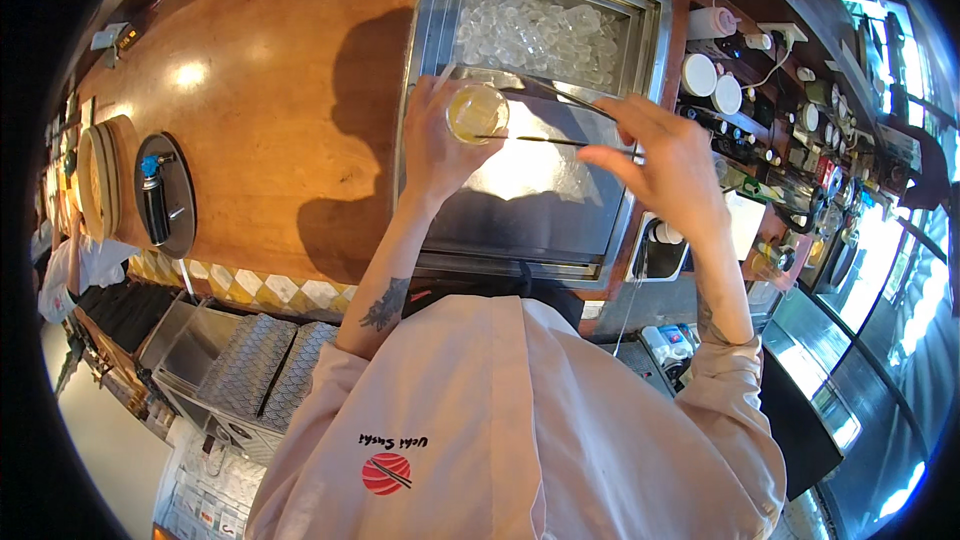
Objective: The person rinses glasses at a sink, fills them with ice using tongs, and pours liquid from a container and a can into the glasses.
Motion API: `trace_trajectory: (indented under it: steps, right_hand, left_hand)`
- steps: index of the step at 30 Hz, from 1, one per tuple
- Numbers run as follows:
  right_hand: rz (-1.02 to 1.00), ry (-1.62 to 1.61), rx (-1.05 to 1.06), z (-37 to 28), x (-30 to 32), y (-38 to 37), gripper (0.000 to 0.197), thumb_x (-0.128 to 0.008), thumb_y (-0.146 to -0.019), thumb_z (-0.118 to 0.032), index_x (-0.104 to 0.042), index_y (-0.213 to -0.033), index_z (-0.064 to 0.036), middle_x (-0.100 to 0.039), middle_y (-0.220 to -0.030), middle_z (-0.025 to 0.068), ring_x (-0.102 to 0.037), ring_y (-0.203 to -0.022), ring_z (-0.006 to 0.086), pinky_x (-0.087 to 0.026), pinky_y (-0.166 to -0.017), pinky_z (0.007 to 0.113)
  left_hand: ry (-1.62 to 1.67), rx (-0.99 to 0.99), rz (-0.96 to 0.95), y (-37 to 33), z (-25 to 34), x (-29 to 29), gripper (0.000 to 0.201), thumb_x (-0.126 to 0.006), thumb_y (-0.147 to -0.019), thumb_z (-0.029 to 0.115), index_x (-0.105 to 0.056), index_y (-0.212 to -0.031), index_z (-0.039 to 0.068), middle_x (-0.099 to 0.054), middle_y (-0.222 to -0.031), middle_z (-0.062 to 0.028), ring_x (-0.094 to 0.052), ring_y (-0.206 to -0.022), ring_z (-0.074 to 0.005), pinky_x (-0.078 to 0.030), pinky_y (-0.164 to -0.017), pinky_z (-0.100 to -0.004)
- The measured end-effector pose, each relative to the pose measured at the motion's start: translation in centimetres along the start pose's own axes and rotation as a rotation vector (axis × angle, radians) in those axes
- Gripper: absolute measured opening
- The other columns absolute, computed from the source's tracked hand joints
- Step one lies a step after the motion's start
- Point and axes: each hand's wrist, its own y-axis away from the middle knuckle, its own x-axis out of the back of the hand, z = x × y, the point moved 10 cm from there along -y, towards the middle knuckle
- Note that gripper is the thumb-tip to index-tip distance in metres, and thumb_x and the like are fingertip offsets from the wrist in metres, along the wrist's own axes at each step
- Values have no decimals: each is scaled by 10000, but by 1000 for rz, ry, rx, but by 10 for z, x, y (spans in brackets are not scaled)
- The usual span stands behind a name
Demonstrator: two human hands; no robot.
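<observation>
My left hand (432, 150) is wrapped round a clear drinking glass (479, 114) with a pale yellow drink in it. The glass is above the near part of a steel ice well (435, 210). In my right hand (668, 158) are long metal tongs (545, 141), their two arms spread apart. One arm reaches over the glass; the tip of the other passes just beyond its rim. Clear ice cubes (535, 35) fill the far part of the well, beyond both hands. Whether the tongs grip anything, I cannot make out.
A wooden counter (250, 140) extends to the left, with a black-and-blue blowtorch (153, 202) on a dark oval board (181, 180). Stacked round boards (98, 180) stand at the far left. Bottles and white-lidded containers (699, 75) line the right side.
</observation>
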Motion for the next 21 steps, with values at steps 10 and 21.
trace_trajectory:
  steps: [10, 21]
  right_hand:
    - [278, 173, -505, 234, -103, 9, 609, -667, -935, -650, -778, -1078, -68, -755, -860, 192, -743, -883, 401, -576, -747, 516]
    - [787, -340, -320, 80, -60, 71, 464, -731, -960, -428, -722, -1285, -97, -655, -1379, 152, -593, -1292, 353, -472, -1070, 505]
  left_hand:
    - [-22, -82, 2, 18, 0, 5, 572, -960, -635, 191, -726, -1149, 94, -689, -1124, -100, -641, -1090, -310, -410, -1155, -470]
    - [-12, -298, -183, 75, 97, 14, 515, -922, -706, 110, -674, -1152, 41, -641, -1130, -72, -629, -1060, -233, -517, -968, -385]
